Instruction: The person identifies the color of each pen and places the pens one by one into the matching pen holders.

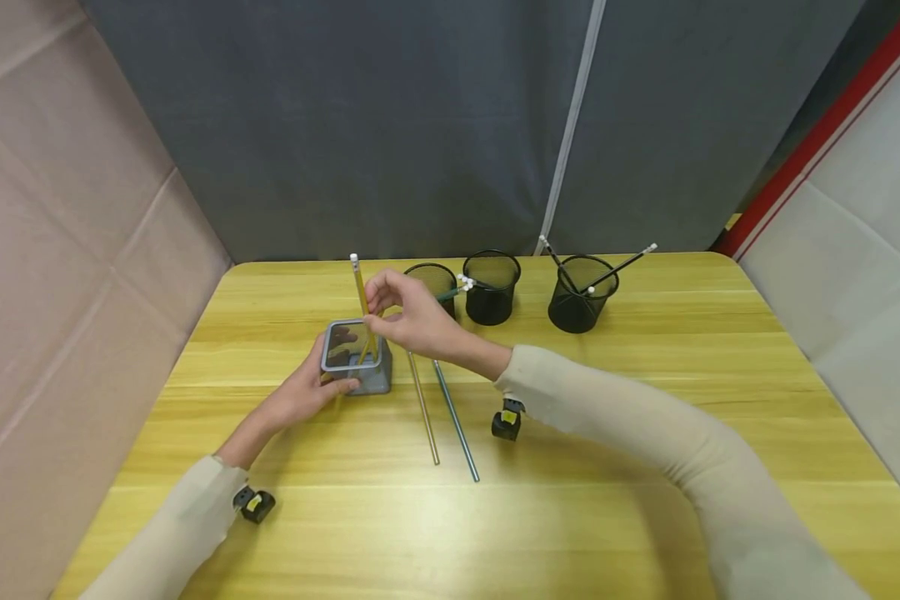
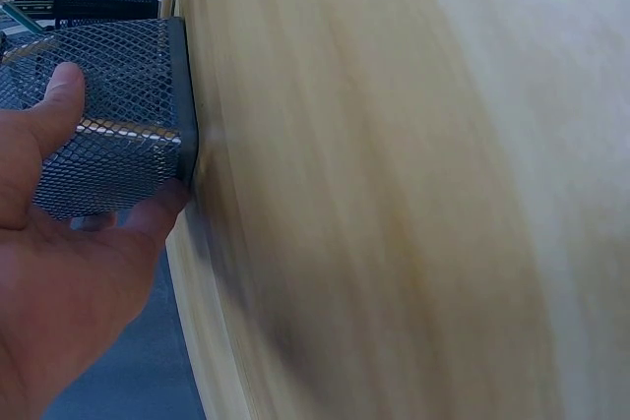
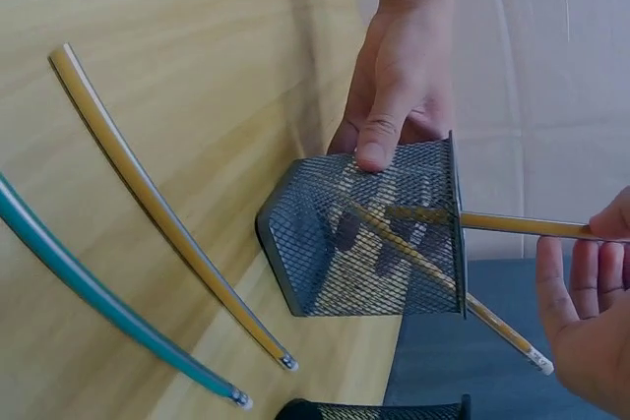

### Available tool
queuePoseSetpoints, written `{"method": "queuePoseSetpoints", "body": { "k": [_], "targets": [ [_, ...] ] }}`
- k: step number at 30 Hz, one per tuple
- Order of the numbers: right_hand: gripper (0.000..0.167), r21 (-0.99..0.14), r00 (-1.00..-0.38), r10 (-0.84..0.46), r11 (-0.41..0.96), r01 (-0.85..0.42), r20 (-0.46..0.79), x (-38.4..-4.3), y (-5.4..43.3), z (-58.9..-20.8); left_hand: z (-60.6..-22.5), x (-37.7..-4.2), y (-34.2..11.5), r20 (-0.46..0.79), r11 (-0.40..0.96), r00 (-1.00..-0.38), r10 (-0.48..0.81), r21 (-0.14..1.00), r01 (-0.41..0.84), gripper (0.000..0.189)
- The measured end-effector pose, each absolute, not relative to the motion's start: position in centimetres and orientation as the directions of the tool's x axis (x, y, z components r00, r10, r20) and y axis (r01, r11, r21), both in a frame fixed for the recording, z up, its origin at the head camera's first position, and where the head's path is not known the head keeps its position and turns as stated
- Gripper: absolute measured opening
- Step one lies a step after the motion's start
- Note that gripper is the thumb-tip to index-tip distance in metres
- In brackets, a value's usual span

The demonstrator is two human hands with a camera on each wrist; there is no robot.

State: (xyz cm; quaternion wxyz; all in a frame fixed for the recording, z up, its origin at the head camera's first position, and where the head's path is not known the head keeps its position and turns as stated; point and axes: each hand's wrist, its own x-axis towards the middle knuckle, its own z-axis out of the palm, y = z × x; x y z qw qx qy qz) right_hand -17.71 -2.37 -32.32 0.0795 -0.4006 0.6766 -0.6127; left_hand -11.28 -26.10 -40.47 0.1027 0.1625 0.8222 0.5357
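Note:
A square grey mesh pen holder (image 1: 371, 381) stands on the table in front of me. My left hand (image 1: 300, 396) grips its left side, the thumb on the near wall and the other fingers around the far side. Above the rim, my right hand (image 1: 420, 321) pinches a yellow pencil (image 1: 359, 283) with a white eraser end up; its lower part is inside the holder. A second yellow pencil (image 3: 502, 330) leans in the same holder, its eraser end sticking out. To the right of the holder lie a gold pencil (image 1: 423, 408) and a teal pencil (image 1: 456, 421).
Three round black mesh cups stand at the back: a left cup (image 1: 429, 268) partly behind my right hand, a middle cup (image 1: 489, 308) and a right cup (image 1: 573, 317). Green and black pencils stick out of them. A grey curtain (image 1: 360, 125) hangs behind the table (image 1: 570, 517).

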Motion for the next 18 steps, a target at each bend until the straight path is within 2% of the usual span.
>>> {"method": "queuePoseSetpoints", "body": {
  "k": [4,9,18],
  "targets": [
    [0.026,-0.888,-0.657,-0.650,-0.061,-0.456,0.382,-17.8,-2.1,-31.9,-40.5,-11.3,-26.1,0.005,0.375,-0.927,0.376,0.914,0.157,0.084],
    [0.034,-0.856,-0.637,-0.626,-0.098,-0.508,0.450,-18.0,-1.5,-30.9,-40.3,-11.2,-26.0,0.004,0.371,-0.928,0.373,0.916,0.153,0.083],
    [0.037,-0.823,-0.599,-0.642,-0.090,-0.561,0.479,-18.1,0.5,-29.2,-40.3,-11.1,-25.9,-0.008,0.408,-0.935,0.354,0.901,0.147,0.084]
  ]
}}
